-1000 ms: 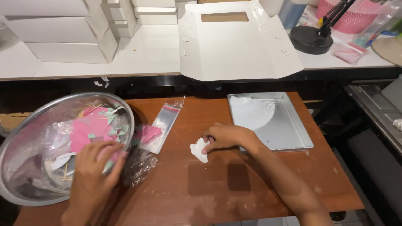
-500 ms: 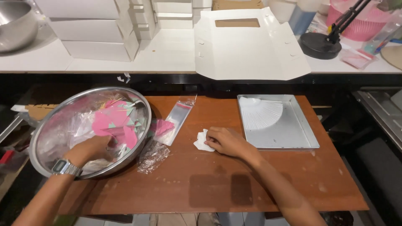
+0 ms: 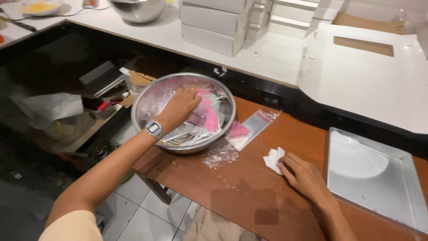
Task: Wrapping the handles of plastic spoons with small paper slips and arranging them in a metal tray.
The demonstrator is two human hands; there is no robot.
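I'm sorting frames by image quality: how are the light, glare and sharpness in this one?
Head view: even indoor light, sharp overall; soft glare on the metal bowl where the left hand reaches in; the right hand casts a faint shadow on the brown table; the space under the white counter is dark.

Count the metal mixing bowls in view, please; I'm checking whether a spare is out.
2. One large round steel bowl sits on the brown wooden table under the left hand; another steel bowl stands on the white counter, cut off by the frame's top edge.
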